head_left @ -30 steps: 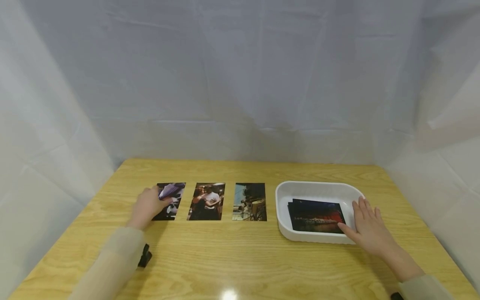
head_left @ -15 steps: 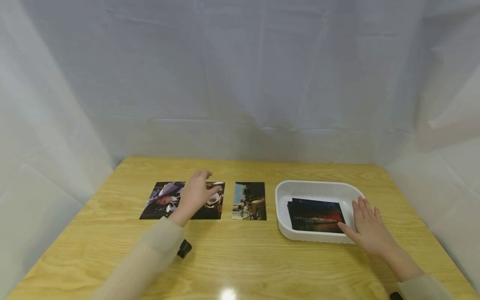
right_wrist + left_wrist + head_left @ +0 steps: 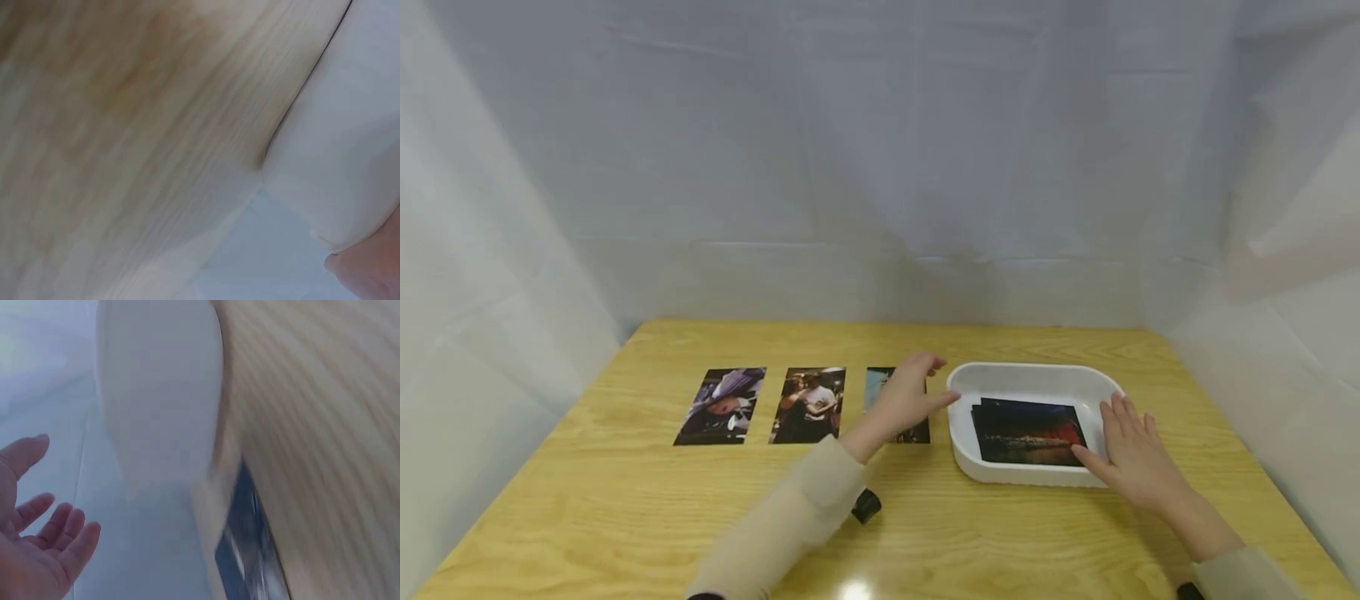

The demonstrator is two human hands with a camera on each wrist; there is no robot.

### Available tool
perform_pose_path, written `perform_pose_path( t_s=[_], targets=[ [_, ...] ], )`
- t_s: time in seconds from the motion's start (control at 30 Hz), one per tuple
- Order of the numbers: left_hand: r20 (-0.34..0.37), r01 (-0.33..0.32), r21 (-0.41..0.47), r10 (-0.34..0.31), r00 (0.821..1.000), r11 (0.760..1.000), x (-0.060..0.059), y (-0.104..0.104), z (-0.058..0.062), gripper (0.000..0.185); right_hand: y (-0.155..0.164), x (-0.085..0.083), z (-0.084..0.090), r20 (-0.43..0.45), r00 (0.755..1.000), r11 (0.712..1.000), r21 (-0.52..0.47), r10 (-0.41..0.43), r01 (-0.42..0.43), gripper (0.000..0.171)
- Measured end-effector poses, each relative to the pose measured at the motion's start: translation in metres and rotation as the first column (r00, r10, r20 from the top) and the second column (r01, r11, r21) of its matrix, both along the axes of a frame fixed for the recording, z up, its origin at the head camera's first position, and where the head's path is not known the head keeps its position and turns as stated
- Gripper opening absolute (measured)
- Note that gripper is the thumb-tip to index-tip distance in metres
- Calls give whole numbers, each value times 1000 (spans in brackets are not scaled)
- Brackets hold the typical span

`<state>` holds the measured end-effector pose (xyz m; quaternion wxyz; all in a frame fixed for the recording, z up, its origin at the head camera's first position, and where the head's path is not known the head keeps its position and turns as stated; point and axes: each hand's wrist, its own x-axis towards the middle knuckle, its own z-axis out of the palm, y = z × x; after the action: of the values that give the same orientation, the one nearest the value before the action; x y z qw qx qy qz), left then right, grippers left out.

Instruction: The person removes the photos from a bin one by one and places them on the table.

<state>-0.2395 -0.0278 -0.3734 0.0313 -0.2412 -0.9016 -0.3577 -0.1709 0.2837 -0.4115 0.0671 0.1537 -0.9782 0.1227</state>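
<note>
My left hand (image 3: 904, 402) is over the third photo (image 3: 877, 382), covering much of it, with fingers loosely spread and nothing held. Its thumb overlaps the left rim of a white rectangular dish (image 3: 1037, 377) in the head view. On the dish's right rim rests my right hand (image 3: 1138, 462), fingers straight, thumb reaching inside. Inside the dish lie several stacked dark photos (image 3: 1030, 433), the top one showing red lights. In the left wrist view, the left hand (image 3: 47, 550) is beside the dish (image 3: 162, 394). The right wrist view shows part of the right hand (image 3: 375, 265) against the dish (image 3: 344, 119).
Two more photos lie flat to the left: one with a purple shape (image 3: 718, 408) and one of a dancing couple (image 3: 808, 408). Everything stands on a wooden table (image 3: 625, 517). White sheeting (image 3: 850, 167) hangs behind it and at both sides.
My left hand has moved right, from the leftmost photo across the middle one to the third photo and the dish's edge. The photos and the right hand have stayed in place.
</note>
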Motion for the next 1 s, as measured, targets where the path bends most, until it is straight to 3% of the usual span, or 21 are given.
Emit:
perform_pose_path(
  t_s=[0.27,0.43,0.63,0.77,1.0],
  targets=[
    [7,146,-58,-146,989,988,1,51,-8,49,-2,1,-1,-12,1000,1000,-4,9,-9,83],
    [5,184,-130,-185,983,974,-2,74,-17,50,-2,1,-1,-11,1000,1000,4,0,0,83],
    [-24,178,-265,-191,981,948,-5,92,-25,53,-1,-1,-1,-8,1000,1000,-3,6,-6,83],
    [-5,164,-351,-177,984,922,-6,99,-27,58,-1,-1,0,-7,1000,1000,2,2,-2,83],
    [64,125,-519,-107,992,846,-4,107,-32,69,0,-1,-1,3,1000,1000,3,-2,2,83]
  ],
)
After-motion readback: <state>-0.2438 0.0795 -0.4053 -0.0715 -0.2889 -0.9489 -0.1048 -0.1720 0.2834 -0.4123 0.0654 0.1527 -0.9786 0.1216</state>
